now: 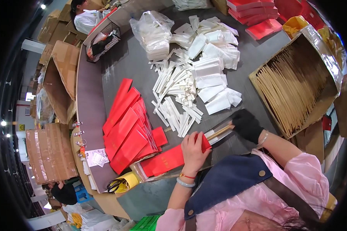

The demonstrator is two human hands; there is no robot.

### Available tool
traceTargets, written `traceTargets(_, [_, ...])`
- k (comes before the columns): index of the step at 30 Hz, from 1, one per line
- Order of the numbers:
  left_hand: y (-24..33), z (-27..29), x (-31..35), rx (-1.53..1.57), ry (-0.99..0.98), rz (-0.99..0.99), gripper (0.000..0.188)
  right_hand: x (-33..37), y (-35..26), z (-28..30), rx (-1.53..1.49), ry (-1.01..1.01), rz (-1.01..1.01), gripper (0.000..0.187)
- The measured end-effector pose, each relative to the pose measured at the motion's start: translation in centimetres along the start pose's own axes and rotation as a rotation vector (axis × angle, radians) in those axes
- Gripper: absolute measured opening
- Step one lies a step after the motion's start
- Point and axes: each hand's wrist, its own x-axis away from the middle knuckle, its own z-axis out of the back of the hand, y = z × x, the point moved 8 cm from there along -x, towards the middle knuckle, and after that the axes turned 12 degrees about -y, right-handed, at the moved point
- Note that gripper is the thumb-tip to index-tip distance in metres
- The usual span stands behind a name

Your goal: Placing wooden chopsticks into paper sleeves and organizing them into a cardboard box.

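Observation:
My left hand (194, 152) lies closed over the right end of a long red paper sleeve (162, 161) at the table's near edge. In a black fingerless glove, my right hand (247, 125) grips a pair of wooden chopsticks (219, 132) at their right end. Their other end reaches the mouth of the sleeve; how far in they go is hidden. A white strip (219, 138) lies along the chopsticks. To the left is a fanned stack of red sleeves (127, 129). Beyond my hands lie narrow white paper packets (175, 82) and wider white packets (210, 73).
On the right, a cardboard box (272, 101) holds many wooden chopsticks (293, 90). A plastic bag of white packets (152, 36) and red bundles (254, 15) stand at the back. A wire basket (104, 42) hangs by the left rim. Behind it is another person (86, 19).

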Motion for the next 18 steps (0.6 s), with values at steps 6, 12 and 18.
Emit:
traceTargets(6, [-0.2,-1.1,-1.5,-0.022,0.004,-0.066,0.06,-3.6,-7.0,-3.9,-0.471,-0.107,0.095,0.032])
traceTargets(12, [1.7,0.6,-2.0,-0.179,-0.323,-0.134,0.045,-2.3,-4.8,-0.4,0.222,-0.192,0.039,0.061])
traceTargets(18, [-2.4,11.7,-1.8,-0.152,-0.111,-0.168,0.019,-1.2,-4.2,6.3,0.202,-0.066,-0.127,0.062])
